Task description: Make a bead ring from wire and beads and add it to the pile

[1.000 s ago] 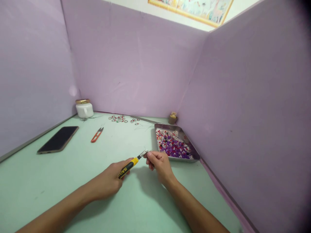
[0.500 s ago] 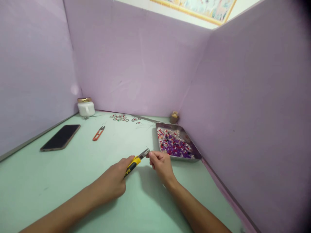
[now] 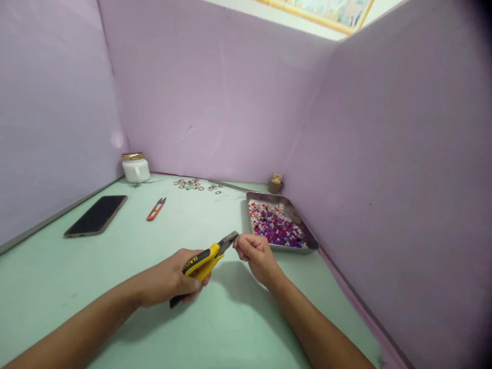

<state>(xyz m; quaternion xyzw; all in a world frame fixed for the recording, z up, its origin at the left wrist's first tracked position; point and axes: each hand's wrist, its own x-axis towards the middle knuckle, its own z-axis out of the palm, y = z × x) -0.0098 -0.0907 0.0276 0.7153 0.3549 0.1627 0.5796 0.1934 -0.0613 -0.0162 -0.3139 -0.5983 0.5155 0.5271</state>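
My left hand (image 3: 175, 277) is wrapped round the yellow and black handles of a pair of pliers (image 3: 207, 260). The pliers' metal jaws point up and right, close against the fingertips of my right hand (image 3: 257, 255). Those right fingers are pinched together; what lies between them is too small or hidden to make out. Just behind my right hand stands a metal tray (image 3: 313, 245) holding many small purple, red and white beads (image 3: 277, 225).
Small beaded rings (image 3: 189, 184) lie at the back of the table, beside a thin metal ruler-like strip (image 3: 232, 187). Orange thread snips (image 3: 156, 209), a phone (image 3: 97, 215) and a white jar (image 3: 136, 169) are on the left. A small brown pot (image 3: 275, 184) stands behind the tray. Purple panels enclose the table.
My left hand has turned the pliers, so both handles now show, and has shifted slightly down and left. My right hand stays pinched near the jaws.
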